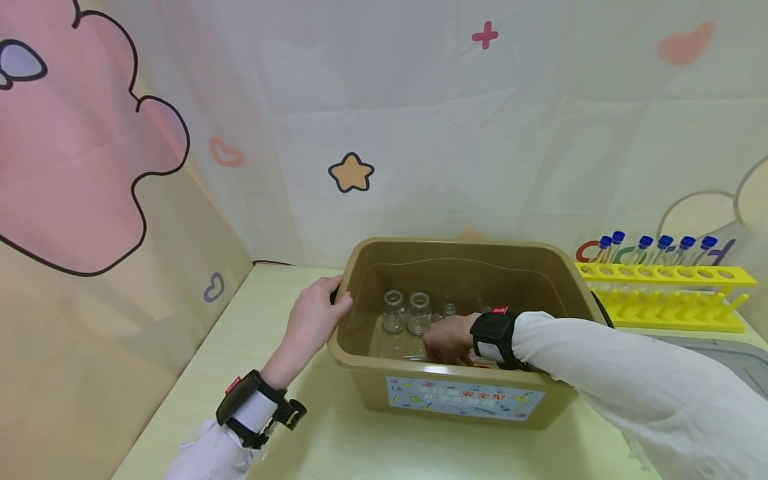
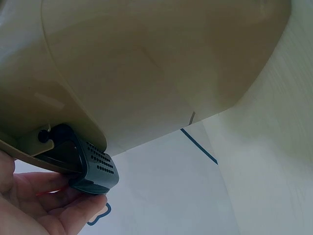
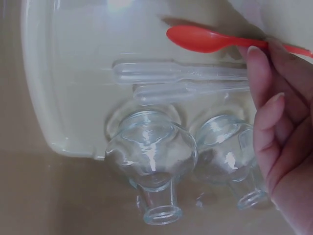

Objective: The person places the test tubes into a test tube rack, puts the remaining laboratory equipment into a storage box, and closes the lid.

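Observation:
My left hand (image 1: 315,313) grips the left rim of a brown plastic bin (image 1: 453,247); in the left wrist view its fingers curl round the black handle (image 2: 100,169) there. Inside the bin, my right hand (image 1: 450,340) reaches down near the front wall. As the right wrist view shows, it pinches the handle of a red-orange spoon (image 3: 200,39) between thumb and finger. Two clear plastic droppers (image 3: 146,72) lie beside the spoon. Close to the fingers are two round glass flasks (image 3: 151,152) with narrow necks. Two glass jars (image 1: 419,313) stand at the bin's left.
A yellow test tube rack (image 1: 666,273) stands right of the bin, with several blue-capped tubes (image 1: 664,243) behind its top bar. A grey lid (image 1: 720,353) lies at the right, partly under my sleeve. Printed cloth hangs behind the pale table (image 1: 288,427).

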`<state>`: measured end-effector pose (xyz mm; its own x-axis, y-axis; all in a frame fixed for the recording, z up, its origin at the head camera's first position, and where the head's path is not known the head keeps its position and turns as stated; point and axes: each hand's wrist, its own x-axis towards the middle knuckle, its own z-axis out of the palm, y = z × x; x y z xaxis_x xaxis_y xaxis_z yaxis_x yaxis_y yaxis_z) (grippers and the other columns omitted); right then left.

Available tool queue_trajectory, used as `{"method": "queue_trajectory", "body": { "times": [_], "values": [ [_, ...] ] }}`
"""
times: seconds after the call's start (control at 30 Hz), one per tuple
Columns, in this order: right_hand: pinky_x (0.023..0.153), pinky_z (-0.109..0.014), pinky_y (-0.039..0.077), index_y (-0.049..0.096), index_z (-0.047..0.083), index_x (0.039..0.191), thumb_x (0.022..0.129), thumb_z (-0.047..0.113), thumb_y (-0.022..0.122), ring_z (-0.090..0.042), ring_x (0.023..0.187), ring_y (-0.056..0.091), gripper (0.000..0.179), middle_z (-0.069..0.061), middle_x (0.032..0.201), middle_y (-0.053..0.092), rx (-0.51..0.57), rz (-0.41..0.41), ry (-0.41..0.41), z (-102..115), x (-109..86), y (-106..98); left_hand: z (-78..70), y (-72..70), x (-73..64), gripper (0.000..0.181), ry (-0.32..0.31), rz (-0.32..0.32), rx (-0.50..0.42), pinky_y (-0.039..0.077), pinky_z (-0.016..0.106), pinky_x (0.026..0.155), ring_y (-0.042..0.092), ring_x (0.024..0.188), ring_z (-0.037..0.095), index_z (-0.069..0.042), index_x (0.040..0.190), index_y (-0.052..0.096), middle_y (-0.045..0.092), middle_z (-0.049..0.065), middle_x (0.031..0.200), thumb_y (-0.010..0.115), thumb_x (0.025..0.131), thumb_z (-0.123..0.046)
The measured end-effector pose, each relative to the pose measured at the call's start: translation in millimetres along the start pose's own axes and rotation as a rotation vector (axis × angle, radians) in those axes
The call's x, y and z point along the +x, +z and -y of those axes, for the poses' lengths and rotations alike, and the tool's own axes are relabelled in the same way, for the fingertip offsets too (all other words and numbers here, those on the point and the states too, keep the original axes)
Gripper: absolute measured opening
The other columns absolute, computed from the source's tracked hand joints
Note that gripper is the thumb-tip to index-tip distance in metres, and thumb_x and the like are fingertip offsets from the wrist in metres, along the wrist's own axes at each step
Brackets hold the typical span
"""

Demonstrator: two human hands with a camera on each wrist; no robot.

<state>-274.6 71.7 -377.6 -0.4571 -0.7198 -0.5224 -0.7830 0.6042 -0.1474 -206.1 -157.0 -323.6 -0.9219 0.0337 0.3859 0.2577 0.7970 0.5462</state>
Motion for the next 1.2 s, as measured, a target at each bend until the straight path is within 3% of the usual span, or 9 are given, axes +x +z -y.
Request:
{"method": "queue_trajectory", "body": {
  "times": [0.27, 0.5, 0.73, 0.93, 1.2],
  "values": [
    [0.037, -0.020, 0.028, 0.047, 0.014, 0.048, 0.078, -0.011, 0.055, -0.008, 0.037, 0.051, 0.039, 0.004, 0.047, 0.050, -0.051, 0.007, -0.002, -0.5, 1.6, 3.1, -1.2, -0.1, 0.4, 0.039, 0.007, -0.004, 0.001, 0.045, 0.042, 0.072, 0.055, 0.095, 0.029, -0.001, 0.118, 0.059, 0.059, 0.014, 0.106, 0.053, 0.083, -0.018],
    [0.036, -0.019, 0.029, 0.049, 0.013, 0.048, 0.077, -0.008, 0.057, -0.007, 0.037, 0.051, 0.038, 0.008, 0.044, 0.048, -0.081, -0.010, -0.021, 0.3, -1.3, 2.1, -3.5, -0.8, 0.8, 0.039, 0.011, -0.007, 0.003, 0.044, 0.042, 0.073, 0.055, 0.096, 0.030, 0.000, 0.118, 0.059, 0.059, 0.014, 0.107, 0.052, 0.083, -0.018],
    [0.036, -0.020, 0.031, 0.052, 0.014, 0.050, 0.076, -0.010, 0.056, -0.009, 0.038, 0.052, 0.035, 0.007, 0.045, 0.050, -0.038, -0.011, -0.031, -1.8, -3.5, 0.0, -3.5, -0.2, 1.3, 0.039, 0.019, -0.008, 0.006, 0.044, 0.042, 0.074, 0.055, 0.096, 0.030, 0.001, 0.118, 0.058, 0.059, 0.015, 0.107, 0.052, 0.084, -0.018],
    [0.044, -0.024, 0.043, 0.064, 0.015, 0.063, 0.078, -0.005, 0.061, -0.018, 0.043, 0.057, 0.025, 0.002, 0.056, 0.058, 0.087, -0.011, -0.031, -2.9, -10.0, -12.5, -3.9, -0.3, 1.5, 0.040, 0.017, -0.008, 0.010, 0.044, 0.043, 0.075, 0.055, 0.097, 0.030, 0.001, 0.118, 0.058, 0.059, 0.015, 0.107, 0.053, 0.084, -0.018],
    [0.048, -0.026, 0.045, 0.067, 0.012, 0.074, 0.080, 0.006, 0.067, -0.021, 0.047, 0.058, 0.008, 0.000, 0.061, 0.059, 0.086, -0.090, -0.039, -0.8, -28.9, -41.1, -2.2, -0.1, -0.3, 0.040, 0.000, -0.003, 0.010, 0.044, 0.043, 0.073, 0.056, 0.094, 0.031, 0.001, 0.118, 0.058, 0.059, 0.015, 0.106, 0.053, 0.084, -0.018]
  ]
}}
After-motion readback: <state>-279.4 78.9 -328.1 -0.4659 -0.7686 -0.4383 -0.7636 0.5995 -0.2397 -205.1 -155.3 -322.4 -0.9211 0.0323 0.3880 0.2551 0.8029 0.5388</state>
